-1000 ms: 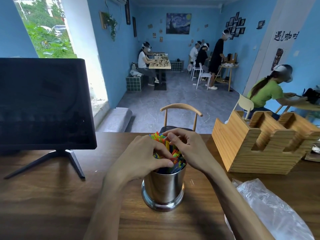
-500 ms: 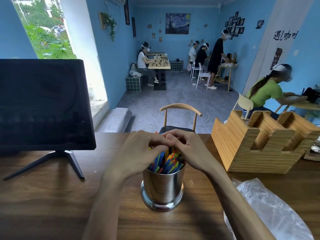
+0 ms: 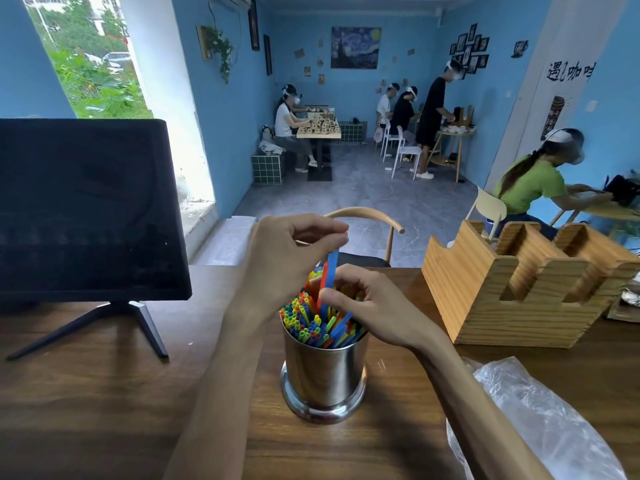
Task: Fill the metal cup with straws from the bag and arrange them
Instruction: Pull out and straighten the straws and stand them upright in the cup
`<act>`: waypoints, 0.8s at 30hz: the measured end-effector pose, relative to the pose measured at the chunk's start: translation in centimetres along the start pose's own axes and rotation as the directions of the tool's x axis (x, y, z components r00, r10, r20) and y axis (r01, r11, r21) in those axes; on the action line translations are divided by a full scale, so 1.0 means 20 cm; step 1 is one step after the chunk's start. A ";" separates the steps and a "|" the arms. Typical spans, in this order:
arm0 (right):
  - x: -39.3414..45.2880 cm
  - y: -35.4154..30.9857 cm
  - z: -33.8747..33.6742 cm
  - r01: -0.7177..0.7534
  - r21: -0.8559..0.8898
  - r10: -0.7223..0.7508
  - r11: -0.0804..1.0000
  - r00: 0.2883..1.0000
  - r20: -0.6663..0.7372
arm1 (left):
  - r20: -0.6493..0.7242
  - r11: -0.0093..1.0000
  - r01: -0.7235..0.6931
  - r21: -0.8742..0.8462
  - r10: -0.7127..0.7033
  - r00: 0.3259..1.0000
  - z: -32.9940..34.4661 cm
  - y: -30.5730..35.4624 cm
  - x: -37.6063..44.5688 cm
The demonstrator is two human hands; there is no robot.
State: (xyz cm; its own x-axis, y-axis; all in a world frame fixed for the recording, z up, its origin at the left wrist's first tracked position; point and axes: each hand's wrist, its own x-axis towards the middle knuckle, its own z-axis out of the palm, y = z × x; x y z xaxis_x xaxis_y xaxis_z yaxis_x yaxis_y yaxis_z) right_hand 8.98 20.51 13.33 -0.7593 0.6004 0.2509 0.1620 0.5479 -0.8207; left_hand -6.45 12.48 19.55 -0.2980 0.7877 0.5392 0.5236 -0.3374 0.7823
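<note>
Left hand [image 3: 287,261] pinches a blue straw [image 3: 329,282] raised above the metal cup [image 3: 323,375] of straws [image 3: 311,323]. Right hand [image 3: 374,313] curled over the straw tops. Bag [image 3: 540,420] lies right on the surface [image 3: 104,410].

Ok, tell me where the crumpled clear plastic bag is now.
The crumpled clear plastic bag lies at the head view's bottom right on the wooden table, right of the metal cup, before the wooden holder.
</note>
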 end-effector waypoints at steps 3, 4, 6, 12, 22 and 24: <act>0.00 0.00 0.00 0.020 -0.016 -0.020 1.000 1.000 -0.018 | -0.168 0.990 -0.115 -0.082 0.100 0.981 0.00 0.05 0.01; 0.00 0.00 0.00 0.023 -0.012 -0.023 1.000 1.000 -0.020 | -0.234 0.980 -0.159 -0.123 0.127 0.964 0.00 0.07 0.01; 0.00 0.01 0.00 0.020 0.006 -0.020 1.000 1.000 -0.018 | -0.362 0.945 -0.240 -0.223 0.148 0.920 -0.01 0.11 0.02; 0.01 0.01 -0.02 0.015 0.159 0.013 0.987 0.984 -0.175 | -0.599 0.881 -0.269 -0.391 -0.021 0.801 -0.05 0.08 0.01; 0.02 0.04 -0.07 0.093 0.600 0.160 0.795 0.921 -0.355 | -0.580 0.899 0.011 -0.438 -0.292 0.761 -0.12 -0.08 -0.04; 0.02 0.04 -0.07 0.086 0.590 0.164 0.803 0.920 -0.357 | -0.564 0.898 0.068 -0.434 -0.330 0.757 -0.11 -0.11 -0.05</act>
State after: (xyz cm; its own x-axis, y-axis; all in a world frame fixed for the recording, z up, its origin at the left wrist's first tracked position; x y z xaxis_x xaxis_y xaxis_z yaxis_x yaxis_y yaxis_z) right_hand 9.67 21.94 13.48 -0.4469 0.8499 0.2794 -0.3073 0.1475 -0.9401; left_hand -9.09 11.19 18.03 -0.8488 0.4164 0.3258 0.1036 -0.4733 0.8748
